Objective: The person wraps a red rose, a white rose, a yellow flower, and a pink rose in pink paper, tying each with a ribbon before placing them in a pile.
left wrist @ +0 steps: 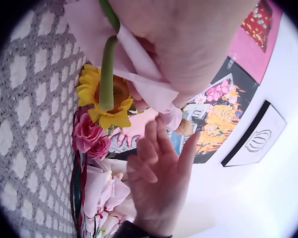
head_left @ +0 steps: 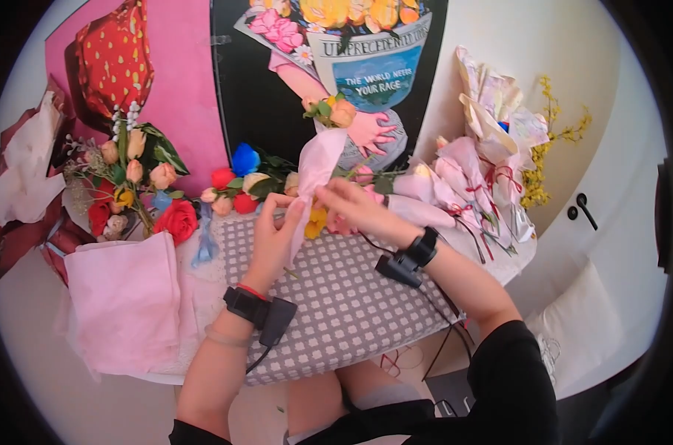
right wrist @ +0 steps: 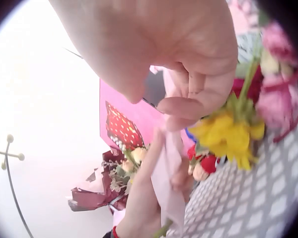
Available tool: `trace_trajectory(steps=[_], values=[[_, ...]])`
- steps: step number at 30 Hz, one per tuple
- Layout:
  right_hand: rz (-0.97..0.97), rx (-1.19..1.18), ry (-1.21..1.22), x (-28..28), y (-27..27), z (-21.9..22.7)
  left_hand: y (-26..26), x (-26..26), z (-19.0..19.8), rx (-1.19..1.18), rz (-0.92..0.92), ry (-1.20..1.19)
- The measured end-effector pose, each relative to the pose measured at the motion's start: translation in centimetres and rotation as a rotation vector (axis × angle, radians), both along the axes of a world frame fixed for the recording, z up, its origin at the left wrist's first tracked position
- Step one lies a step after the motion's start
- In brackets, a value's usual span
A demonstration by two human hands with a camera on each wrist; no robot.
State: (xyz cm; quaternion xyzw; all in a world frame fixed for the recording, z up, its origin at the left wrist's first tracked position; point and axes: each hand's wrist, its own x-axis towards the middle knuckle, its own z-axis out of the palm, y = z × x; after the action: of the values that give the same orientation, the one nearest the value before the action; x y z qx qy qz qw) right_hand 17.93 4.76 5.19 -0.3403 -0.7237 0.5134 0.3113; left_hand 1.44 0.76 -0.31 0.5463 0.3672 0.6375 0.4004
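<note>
A peach rose (head_left: 342, 113) with green leaves stands out of the top of a sheet of pink wrapping paper (head_left: 320, 157), which is gathered to a narrow waist. My left hand (head_left: 273, 230) grips the paper at and below that waist. From the other side my right hand (head_left: 359, 211) pinches the paper between thumb and fingers at the waist. Below the left hand the green stem (head_left: 290, 274) pokes out; the left wrist view shows its thick cut end (left wrist: 107, 74) close up. The wrapped rose is held over the grey patterned cloth.
Folded pink paper (head_left: 121, 304) lies at the left of the table. Loose flowers, among them a red rose (head_left: 177, 221) and a yellow sunflower (head_left: 316, 222), line the back. Several wrapped bouquets (head_left: 455, 178) with red ribbons lie at right. Cables (head_left: 440, 297) hang from the wrist cameras.
</note>
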Motion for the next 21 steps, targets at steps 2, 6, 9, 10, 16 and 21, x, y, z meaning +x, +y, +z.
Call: trace_trajectory(steps=[2, 6, 9, 10, 16, 21], values=[[0.048, -0.001, 0.158, -1.4, 1.1, -2.9, 0.3, 0.0, -0.2, 0.087, 0.069, 0.046], [0.061, 0.037, 0.356, -2.1, 0.6, -4.1, 0.4, -0.1, -0.3, 0.41, 0.409, 0.605], [0.036, 0.025, 0.375, -1.9, 0.7, -5.3, -1.1, 0.6, 1.1, 0.389, 0.445, 0.833], [-0.013, 0.055, 0.401, -1.7, 0.8, -5.8, -1.2, 0.9, 1.3, 0.417, 0.43, 0.885], [0.007, -0.13, 0.557, -0.7, 1.0, -5.6, -0.8, 0.8, 0.7, 0.291, 0.331, 0.616], [0.056, -0.144, 0.639, -0.7, 1.8, -6.4, -0.8, 0.4, 1.0, 0.301, 0.328, 0.814]])
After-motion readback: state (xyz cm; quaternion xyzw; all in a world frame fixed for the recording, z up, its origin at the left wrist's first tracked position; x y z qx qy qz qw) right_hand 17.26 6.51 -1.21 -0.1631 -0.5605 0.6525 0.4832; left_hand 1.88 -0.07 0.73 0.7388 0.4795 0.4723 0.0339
